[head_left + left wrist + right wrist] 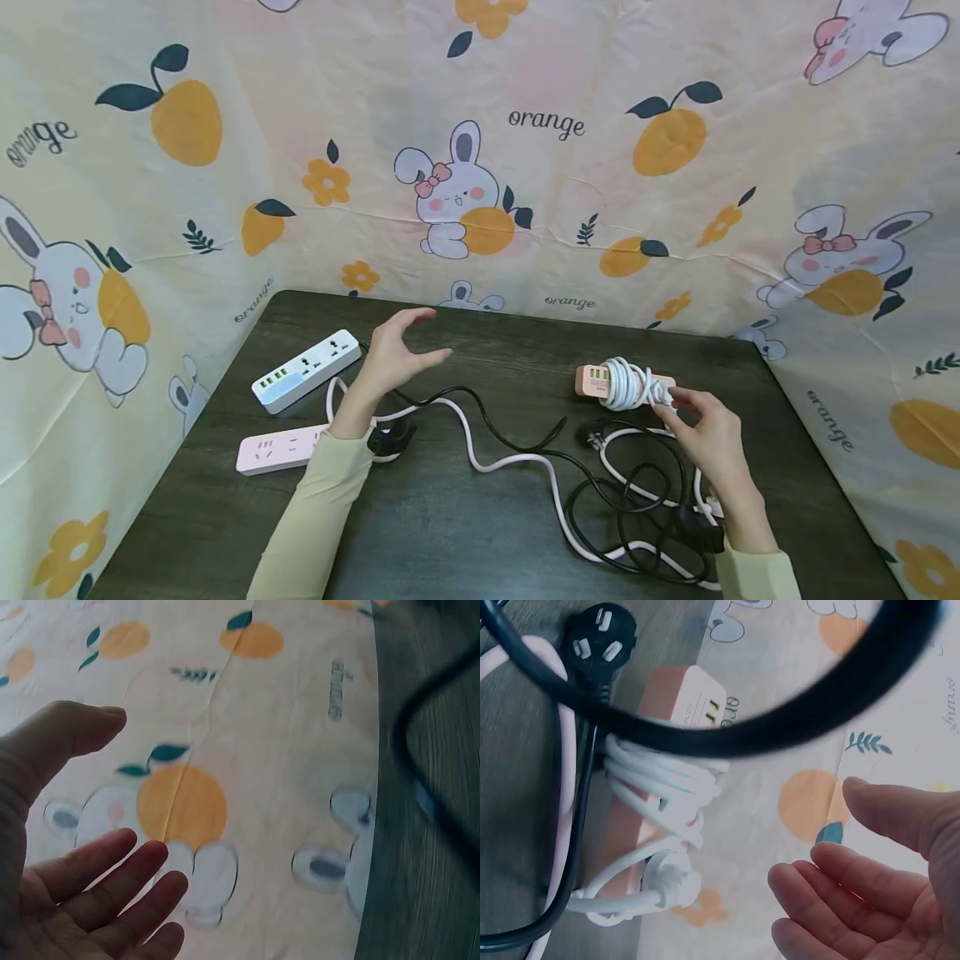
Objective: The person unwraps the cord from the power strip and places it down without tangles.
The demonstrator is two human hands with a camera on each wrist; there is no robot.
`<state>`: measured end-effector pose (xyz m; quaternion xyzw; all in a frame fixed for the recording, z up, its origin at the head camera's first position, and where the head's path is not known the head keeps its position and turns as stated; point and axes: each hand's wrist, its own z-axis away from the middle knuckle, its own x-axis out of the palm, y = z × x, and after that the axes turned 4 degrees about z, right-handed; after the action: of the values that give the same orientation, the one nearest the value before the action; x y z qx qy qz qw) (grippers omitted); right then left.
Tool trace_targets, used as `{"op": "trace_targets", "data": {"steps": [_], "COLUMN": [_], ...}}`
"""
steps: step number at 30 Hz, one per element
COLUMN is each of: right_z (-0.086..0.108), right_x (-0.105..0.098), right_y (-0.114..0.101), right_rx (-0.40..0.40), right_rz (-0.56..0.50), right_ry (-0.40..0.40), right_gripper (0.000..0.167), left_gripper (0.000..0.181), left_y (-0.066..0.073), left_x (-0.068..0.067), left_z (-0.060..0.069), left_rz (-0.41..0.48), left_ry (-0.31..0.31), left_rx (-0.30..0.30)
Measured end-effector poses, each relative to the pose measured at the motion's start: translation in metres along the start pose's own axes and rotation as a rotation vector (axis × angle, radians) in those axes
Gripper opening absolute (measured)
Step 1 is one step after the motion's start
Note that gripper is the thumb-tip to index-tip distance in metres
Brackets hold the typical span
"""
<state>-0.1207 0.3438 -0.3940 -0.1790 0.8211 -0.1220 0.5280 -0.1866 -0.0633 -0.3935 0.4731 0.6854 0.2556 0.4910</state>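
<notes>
I count three power strips: a white one (307,371) and a pale pink one (276,451) at left of the frame, and a peach one (595,381) right of centre, wound in white cord (628,385). Both hands are empty: the left hand (395,357) spread wide, the right hand (708,433) gaping by the peach strip's end. The dark wood-grain table (435,533) meets rabbit-and-orange cloth (555,175). Cables tangle lower right; one black loop (742,739) crosses before the peach strip in the right-wrist view.
</notes>
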Motion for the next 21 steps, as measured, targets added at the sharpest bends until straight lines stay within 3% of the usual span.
{"op": "trace_targets", "data": {"steps": [14,21], "right_z": [-0.001,-0.003], "right_x": [0.002,0.008], "right_y": [0.015,0.021], "right_rx": [0.092,0.095], "right_rz": [0.005,0.001], "right_ry": [-0.006,0.019], "right_gripper": [0.038,0.044], "left_gripper": [0.054,0.054], "left_y": [0.011,0.017], "left_x": [0.068,0.097], "left_z": [-0.015,-0.018], "left_rz": [0.107,0.149], "left_ry": [-0.122,-0.194], "left_rx": [0.093,0.078]}}
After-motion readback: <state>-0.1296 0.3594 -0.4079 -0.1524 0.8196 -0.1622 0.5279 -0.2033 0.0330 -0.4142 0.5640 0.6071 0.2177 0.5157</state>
